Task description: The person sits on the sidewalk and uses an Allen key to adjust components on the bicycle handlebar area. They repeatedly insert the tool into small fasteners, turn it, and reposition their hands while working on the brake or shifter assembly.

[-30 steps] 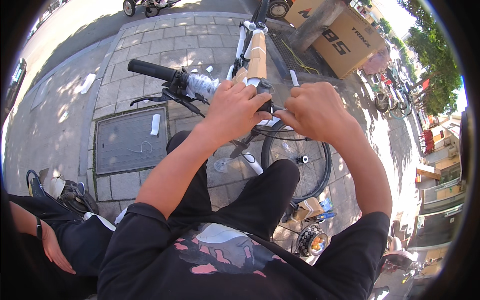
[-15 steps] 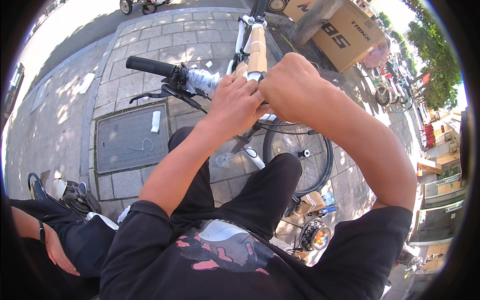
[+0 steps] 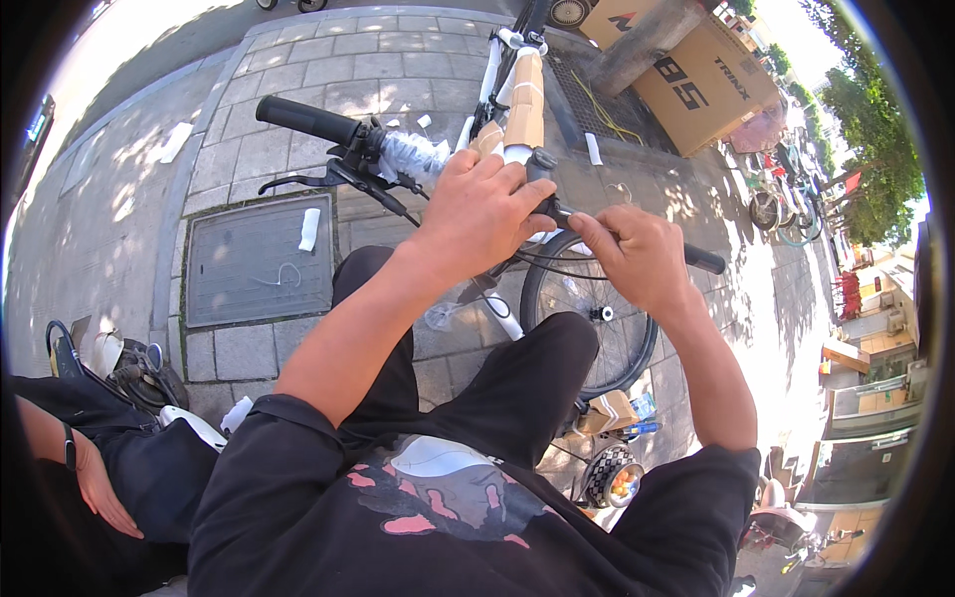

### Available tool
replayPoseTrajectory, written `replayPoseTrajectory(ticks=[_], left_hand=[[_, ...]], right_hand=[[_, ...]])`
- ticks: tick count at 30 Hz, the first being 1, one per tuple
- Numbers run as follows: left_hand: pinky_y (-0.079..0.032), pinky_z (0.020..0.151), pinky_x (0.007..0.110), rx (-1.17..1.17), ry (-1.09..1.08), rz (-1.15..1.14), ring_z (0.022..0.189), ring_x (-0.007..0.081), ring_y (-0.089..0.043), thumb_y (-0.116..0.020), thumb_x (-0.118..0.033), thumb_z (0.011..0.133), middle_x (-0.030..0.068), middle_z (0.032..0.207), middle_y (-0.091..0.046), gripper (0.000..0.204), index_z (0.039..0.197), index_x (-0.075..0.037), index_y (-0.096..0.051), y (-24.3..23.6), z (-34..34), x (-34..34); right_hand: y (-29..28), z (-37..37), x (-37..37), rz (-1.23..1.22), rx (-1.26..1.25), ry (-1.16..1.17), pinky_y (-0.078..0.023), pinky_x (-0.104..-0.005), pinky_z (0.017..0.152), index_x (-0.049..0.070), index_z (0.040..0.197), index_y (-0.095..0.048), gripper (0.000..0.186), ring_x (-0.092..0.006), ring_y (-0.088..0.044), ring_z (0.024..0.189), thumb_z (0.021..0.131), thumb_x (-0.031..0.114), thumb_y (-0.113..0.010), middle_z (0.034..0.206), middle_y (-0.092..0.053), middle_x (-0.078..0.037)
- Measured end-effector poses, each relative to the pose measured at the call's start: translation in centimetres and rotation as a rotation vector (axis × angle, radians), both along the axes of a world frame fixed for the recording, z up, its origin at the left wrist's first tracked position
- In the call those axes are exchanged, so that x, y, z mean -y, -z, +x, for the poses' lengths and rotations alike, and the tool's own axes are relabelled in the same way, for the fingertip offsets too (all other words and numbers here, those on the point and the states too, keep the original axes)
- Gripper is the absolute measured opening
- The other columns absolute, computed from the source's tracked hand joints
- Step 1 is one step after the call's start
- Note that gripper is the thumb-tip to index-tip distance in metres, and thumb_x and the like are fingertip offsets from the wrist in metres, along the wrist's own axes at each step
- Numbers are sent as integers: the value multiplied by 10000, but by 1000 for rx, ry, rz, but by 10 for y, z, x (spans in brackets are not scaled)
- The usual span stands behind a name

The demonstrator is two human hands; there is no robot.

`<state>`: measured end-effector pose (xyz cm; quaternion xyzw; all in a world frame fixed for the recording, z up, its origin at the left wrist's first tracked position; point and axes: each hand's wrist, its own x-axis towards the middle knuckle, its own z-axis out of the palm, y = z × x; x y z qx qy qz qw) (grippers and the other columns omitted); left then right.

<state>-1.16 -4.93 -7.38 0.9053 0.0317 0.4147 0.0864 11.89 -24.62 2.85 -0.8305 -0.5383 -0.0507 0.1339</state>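
Note:
A bicycle handlebar lies across in front of me, with a black grip (image 3: 308, 119) and a brake lever (image 3: 298, 184) at its left. My left hand (image 3: 477, 209) is closed around the middle of the bar, thumb and forefinger at the dark stem (image 3: 540, 169). Close by on the right, my right hand (image 3: 642, 259) has its thumb and fingers pinched at a small metallic piece beside the stem; its kind is unclear. Past those knuckles sticks out a black grip-like end (image 3: 704, 259). Brown cardboard (image 3: 525, 104) wraps the frame tube beyond.
A spoked wheel (image 3: 649, 343) stands below the bar. Large cardboard boxes (image 3: 686, 90) lean by a tree trunk (image 3: 652, 45). At the lower left sits another person (image 3: 104, 488). A patterned round container (image 3: 612, 473) and a blue-handled tool (image 3: 637, 430) lie near my knee.
My right hand has swung rightward and down from above the stem, its forearm now lower. The stem and the black end at the right have come into sight. My left hand stays on the bar.

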Motion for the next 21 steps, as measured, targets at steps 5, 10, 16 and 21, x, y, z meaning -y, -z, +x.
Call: replayPoseTrajectory(ticks=[5, 10, 16, 21], left_hand=[[-451, 921, 402, -15, -10, 2, 989, 198, -690, -869, -428, 917, -14, 1024, -740, 446, 1299, -209, -801, 1, -2, -1], [-450, 923, 404, -39, -14, 10, 991, 203, -685, -869, -423, 917, -12, 1049, -735, 463, 1316, -202, -795, -2, -5, -3], [-457, 941, 409, -38, 11, -24, 1017, 209, -689, -867, -411, 923, -2, 1078, -753, 466, 1315, -171, -791, -1, -3, -1], [-465, 975, 417, -46, -27, -14, 1060, 219, -694, -850, -432, 935, 11, 1111, -768, 495, 1317, -125, -779, -1, -3, -2]], right_hand=[[29, -14, 10, 266, 162, -137, -520, -419, 585, 77, 832, -788, 299, -277, -700, 652, 957, 332, -879, 721, -672, -53], [4, -4, -1, 161, 271, -198, -499, -421, 578, 91, 784, -776, 303, -267, -676, 647, 942, 329, -876, 682, -620, -48], [-16, 2, -9, 15, 335, -253, -515, -443, 590, 93, 738, -740, 373, -280, -694, 667, 953, 378, -846, 691, -637, -56], [-24, 1, -13, -77, 363, -292, -537, -455, 605, 88, 723, -725, 397, -295, -710, 690, 963, 387, -828, 694, -651, -64]])
